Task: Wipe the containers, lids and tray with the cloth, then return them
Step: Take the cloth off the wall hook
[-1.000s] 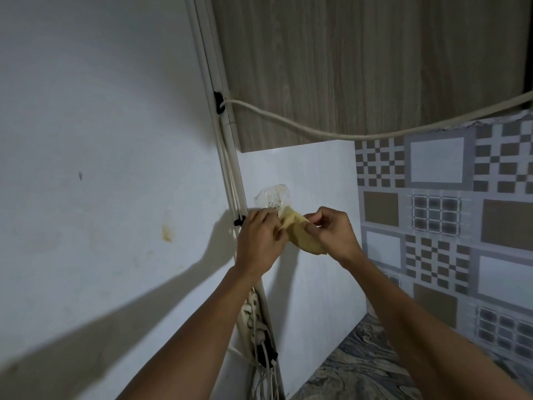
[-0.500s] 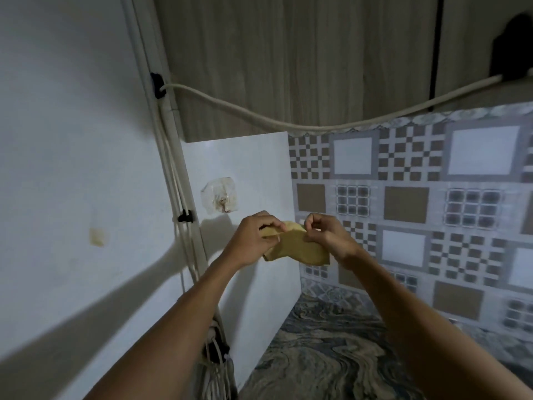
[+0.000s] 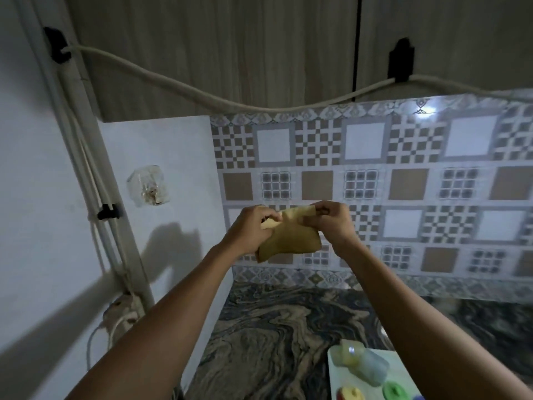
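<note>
A tan cloth [image 3: 291, 236] hangs in the air in front of the patterned tile wall. My left hand [image 3: 251, 228] pinches its upper left edge and my right hand [image 3: 333, 222] pinches its upper right corner. At the bottom right a pale tray [image 3: 332, 376] lies on the marbled counter. On it a clear container [image 3: 372, 369] with a yellow lid [image 3: 347, 355] lies on its side, beside a yellow lid [image 3: 350, 395] and a green lid [image 3: 395, 390]. My right forearm hides the tray's right part.
A clear adhesive hook [image 3: 148, 187] sticks to the white side panel at the left. A thick pale cable [image 3: 202, 95] sags under the wooden cabinets. A power strip [image 3: 122, 308] with plugs hangs at the lower left. The marbled counter [image 3: 274, 327] stretches below my hands.
The view has swung right and down, away from the wall hook, bringing the counter and tray into sight. Both hands, still holding the cloth, have moved away from the hook toward the tile wall.
</note>
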